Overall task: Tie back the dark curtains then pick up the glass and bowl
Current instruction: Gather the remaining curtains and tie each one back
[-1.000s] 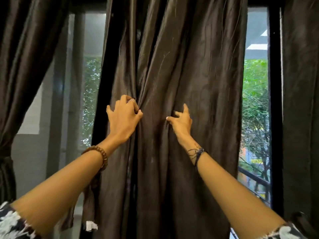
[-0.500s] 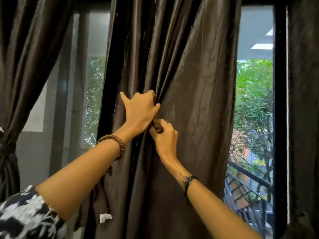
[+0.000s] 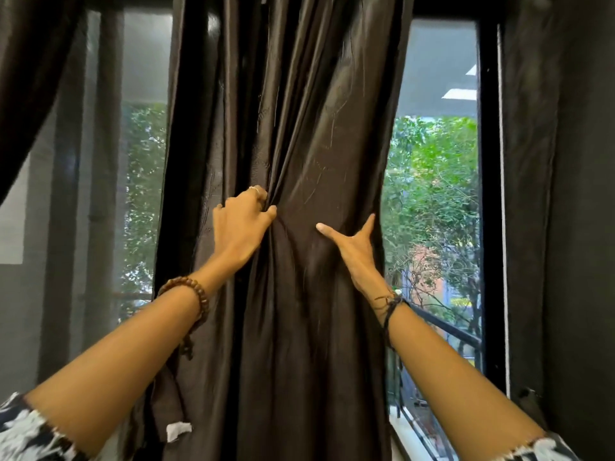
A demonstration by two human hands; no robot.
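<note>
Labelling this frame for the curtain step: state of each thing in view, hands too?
Dark brown satin middle curtain: hanging, gathered at mid-height, not tied.
Left hand: closed, gripping a bunch of folds.
Right hand: open, thumb and index finger spread, cupping the curtain's right edge.
Dark left-side curtain: pulled aside.
Loose fabric strip with white tag: dangling, unused.
Glass and bowl: not in view.

Your left hand [image 3: 243, 224]: raised at arm's length, fingers curled tight, thumb pinched against them, back of hand toward you | your right hand [image 3: 352, 242]: raised level with it, thumb and forefinger spread in a wide V, other fingers hidden | both forearms bare, angling inward.
</note>
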